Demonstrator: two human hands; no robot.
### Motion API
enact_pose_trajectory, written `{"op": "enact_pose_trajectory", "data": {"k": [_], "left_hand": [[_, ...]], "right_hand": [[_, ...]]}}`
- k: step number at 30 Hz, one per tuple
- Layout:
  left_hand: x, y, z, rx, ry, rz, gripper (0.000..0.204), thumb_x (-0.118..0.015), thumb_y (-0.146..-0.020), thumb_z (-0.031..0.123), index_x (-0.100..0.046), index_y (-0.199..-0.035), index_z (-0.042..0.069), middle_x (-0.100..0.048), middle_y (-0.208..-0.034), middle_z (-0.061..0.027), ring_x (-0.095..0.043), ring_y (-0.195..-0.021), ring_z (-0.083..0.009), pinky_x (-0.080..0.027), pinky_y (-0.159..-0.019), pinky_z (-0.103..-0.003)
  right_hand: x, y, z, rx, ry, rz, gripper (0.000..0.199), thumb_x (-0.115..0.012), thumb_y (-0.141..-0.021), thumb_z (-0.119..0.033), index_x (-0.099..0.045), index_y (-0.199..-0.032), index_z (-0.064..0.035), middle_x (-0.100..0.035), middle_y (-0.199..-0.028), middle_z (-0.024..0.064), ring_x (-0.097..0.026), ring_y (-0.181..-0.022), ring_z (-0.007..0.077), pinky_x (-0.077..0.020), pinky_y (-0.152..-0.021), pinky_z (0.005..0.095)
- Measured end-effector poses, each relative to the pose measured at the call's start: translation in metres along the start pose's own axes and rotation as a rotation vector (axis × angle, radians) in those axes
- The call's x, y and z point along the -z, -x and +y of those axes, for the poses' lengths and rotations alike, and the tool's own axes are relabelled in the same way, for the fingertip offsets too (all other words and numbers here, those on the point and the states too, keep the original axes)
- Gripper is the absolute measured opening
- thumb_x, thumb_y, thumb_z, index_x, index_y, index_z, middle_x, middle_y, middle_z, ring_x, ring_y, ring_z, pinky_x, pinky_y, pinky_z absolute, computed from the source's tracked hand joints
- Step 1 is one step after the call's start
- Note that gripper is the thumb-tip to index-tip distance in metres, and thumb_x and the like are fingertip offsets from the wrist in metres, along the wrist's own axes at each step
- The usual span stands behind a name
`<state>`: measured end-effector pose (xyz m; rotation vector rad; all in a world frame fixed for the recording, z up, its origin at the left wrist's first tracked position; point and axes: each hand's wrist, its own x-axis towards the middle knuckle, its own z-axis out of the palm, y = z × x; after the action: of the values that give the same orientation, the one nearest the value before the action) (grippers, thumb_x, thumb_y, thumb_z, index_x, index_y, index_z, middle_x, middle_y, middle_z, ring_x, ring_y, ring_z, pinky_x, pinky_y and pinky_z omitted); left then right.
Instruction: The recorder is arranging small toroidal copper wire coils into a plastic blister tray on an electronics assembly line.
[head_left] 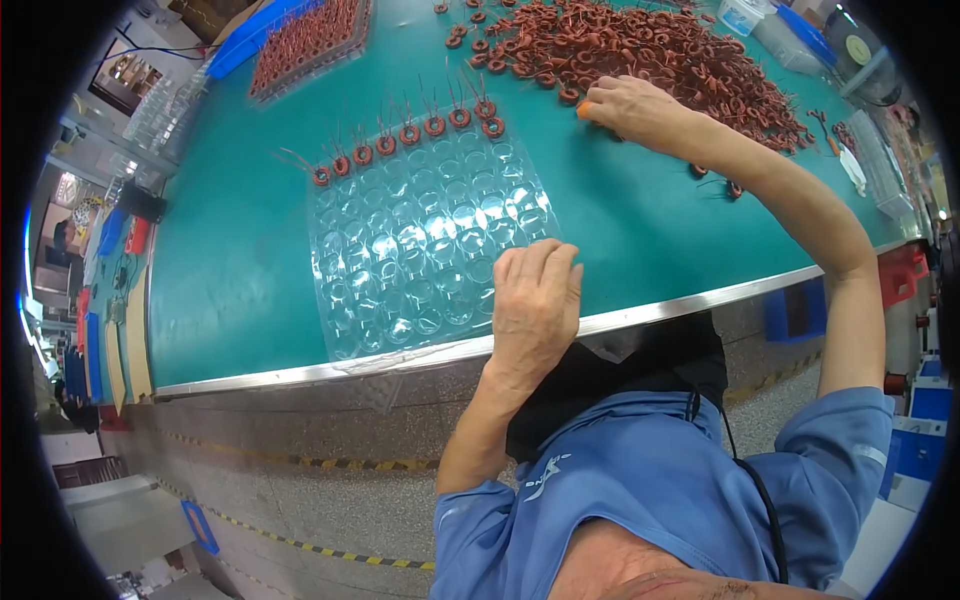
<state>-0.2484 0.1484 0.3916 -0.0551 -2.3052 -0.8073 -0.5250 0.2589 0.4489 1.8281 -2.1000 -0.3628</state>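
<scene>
One left hand (537, 298), one right hand (637, 108); nine reddish-brown coils (410, 135) in one clear tray (425, 270) at centre; one filled tray (318, 74) upper left and one heap (640, 50) upper right, too crowded to count.

A green table (230, 275) with a silvery metal edge fills the upper view. Below lies a speckled gray floor (330, 500), crossed by yellow-and-black striped tape (360, 558). Blue bins (917, 452) stand at lower right; a red crate (903, 275) sits above them.
</scene>
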Motion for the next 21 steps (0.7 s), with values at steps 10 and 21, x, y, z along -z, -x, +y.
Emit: {"op": "enact_pose_trajectory", "data": {"k": [10, 21], "left_hand": [[0.000, -0.014, 0.029, 0.405, 0.640, 0.047, 0.029, -0.054, -0.095, 0.015, -0.052, -0.119, -0.002, -0.062, -0.109, -0.0163, -0.063, -0.098, -0.0263, -0.047, -0.088, -0.036], [-0.047, -0.035, 0.050, 0.488, 1.151, 0.000, 0.031, -0.040, -0.104, 0.025, -0.048, -0.114, -0.002, -0.055, -0.079, -0.0064, -0.059, -0.067, -0.0138, -0.049, -0.060, -0.026]], "right_hand": [[0.064, 0.045, -0.007, -0.509, -1.093, 0.378, 0.028, -0.051, -0.100, -0.021, -0.064, -0.119, -0.0048, -0.068, -0.086, 0.0015, -0.063, -0.073, 0.0075, -0.0508, -0.062, 0.0204], [0.089, 0.102, -0.082, -0.318, -1.423, 0.192, 0.064, -0.069, -0.086, -0.027, -0.041, -0.141, -0.0076, -0.059, -0.116, 0.0072, -0.061, -0.101, 0.0168, -0.0501, -0.088, 0.0336]]}}
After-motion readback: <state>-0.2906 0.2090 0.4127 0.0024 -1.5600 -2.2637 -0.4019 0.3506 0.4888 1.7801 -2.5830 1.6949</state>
